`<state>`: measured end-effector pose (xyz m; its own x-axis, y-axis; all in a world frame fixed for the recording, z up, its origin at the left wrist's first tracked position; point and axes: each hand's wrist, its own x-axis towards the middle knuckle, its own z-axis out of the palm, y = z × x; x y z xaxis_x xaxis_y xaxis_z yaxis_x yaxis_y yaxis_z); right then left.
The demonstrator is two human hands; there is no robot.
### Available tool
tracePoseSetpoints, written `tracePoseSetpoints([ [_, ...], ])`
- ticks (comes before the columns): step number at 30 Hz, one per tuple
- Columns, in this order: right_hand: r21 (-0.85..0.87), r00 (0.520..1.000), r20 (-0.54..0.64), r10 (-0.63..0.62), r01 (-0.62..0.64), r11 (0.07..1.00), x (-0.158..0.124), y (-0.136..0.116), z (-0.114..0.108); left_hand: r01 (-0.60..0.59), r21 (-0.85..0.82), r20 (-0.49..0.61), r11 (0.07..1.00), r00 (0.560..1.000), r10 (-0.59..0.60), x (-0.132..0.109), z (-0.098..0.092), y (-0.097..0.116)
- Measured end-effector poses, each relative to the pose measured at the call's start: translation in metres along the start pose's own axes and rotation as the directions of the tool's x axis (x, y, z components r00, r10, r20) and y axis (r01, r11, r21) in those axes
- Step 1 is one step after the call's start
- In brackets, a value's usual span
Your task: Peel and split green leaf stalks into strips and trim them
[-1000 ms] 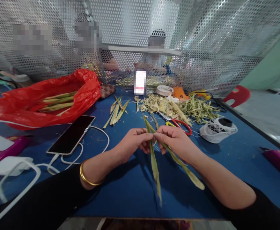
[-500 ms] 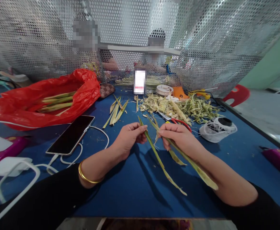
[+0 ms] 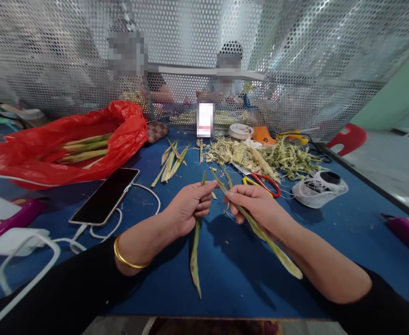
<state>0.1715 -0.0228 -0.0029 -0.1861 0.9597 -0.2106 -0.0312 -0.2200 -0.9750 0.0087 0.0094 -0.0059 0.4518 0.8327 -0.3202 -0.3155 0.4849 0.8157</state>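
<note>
My left hand [image 3: 188, 207] is closed around a narrow green leaf strip [image 3: 195, 263], whose long end hangs down toward the front of the table. Its thumb and forefinger reach the upper tip of another strip, though I cannot tell if they pinch it. That longer pale-green leaf strip [image 3: 277, 253] is in my right hand [image 3: 256, 204], running under the palm toward the wrist. A thin, dry-looking piece also sticks up by the right fingers. Just beyond that hand lie red-and-yellow-handled scissors [image 3: 265, 179], beside a heap of shredded leaf scraps [image 3: 232, 153].
Several cut leaf strips [image 3: 169, 163] lie beyond my left hand. A red plastic bag [image 3: 127, 125] with more strips stands left, behind a cabled phone [image 3: 106, 195]. A white thread spool [image 3: 318, 188] sits right. Behind a perforated metal screen [image 3: 183, 37] are two people.
The strip in my left hand has swung from slanting right to hanging nearly straight down. My left fingers have moved to the tip of the right hand's strip.
</note>
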Motion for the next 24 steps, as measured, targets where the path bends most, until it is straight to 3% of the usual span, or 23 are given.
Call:
tracePoseSetpoints([
  [7, -0.001, 0.981, 0.164, 0.101, -0.102, 0.995, -0.003, 0.005, 0.005, -0.079, 0.053, -0.110, 0.995, 0.990, 0.084, 0.004, -0.004, 0.005],
  [18, -0.068, 0.989, 0.122, 0.088, -0.081, 0.994, -0.003, 0.005, 0.005, -0.267, -0.058, -0.295, 0.962, 0.925, 0.239, 0.014, -0.024, 0.036],
  [20, -0.053, 0.992, 0.104, 0.078, -0.073, 0.996, -0.002, 0.005, 0.004, -0.287, -0.061, -0.280, 0.956, 0.924, 0.260, 0.014, -0.023, 0.036],
  [24, -0.056, 0.996, 0.074, 0.058, -0.054, 0.997, -0.001, 0.005, 0.004, -0.241, -0.032, -0.128, 0.970, 0.964, 0.235, 0.009, -0.015, 0.028],
])
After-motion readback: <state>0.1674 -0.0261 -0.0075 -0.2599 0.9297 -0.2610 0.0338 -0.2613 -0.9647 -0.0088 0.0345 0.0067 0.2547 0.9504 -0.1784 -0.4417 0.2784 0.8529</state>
